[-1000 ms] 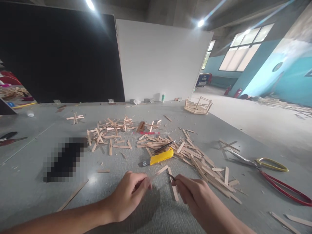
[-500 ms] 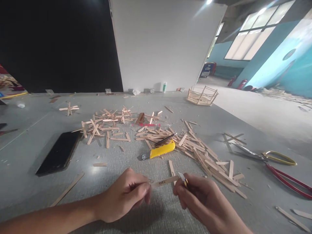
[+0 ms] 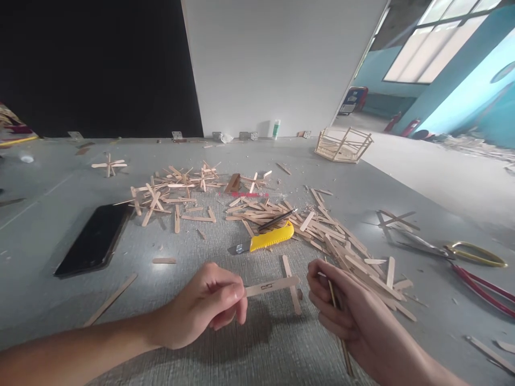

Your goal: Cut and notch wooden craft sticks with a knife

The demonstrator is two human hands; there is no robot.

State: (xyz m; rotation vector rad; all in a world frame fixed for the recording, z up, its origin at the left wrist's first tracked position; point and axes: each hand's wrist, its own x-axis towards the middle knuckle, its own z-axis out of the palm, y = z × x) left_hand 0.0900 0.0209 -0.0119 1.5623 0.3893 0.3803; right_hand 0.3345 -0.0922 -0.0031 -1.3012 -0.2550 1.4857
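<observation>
My left hand (image 3: 215,300) is closed, pinching one end of a wooden craft stick (image 3: 277,284) between thumb and fingers. The stick points right and has a small dark-edged cut or mark near its middle. My right hand (image 3: 341,305) is wrapped round a slim craft knife (image 3: 345,356), whose handle slants down below the palm; its blade is hard to make out. A gap separates that hand from the held stick's free end. Beneath the free end, another craft stick (image 3: 295,303) lies on the table. A yellow utility knife (image 3: 272,237) rests just beyond both hands.
Loose craft sticks (image 3: 338,244) are piled ahead and to the right, with a dark pen-like tool (image 3: 277,220) on top. Scissors (image 3: 450,251) lie at right, a phone (image 3: 94,241) at left. Farther back stand a stick frame (image 3: 344,145) and a glue stick (image 3: 276,130).
My right hand has drawn back to the right, taking the knife blade off the craft stick. My left hand still holds the stick. The view has tilted down slightly.
</observation>
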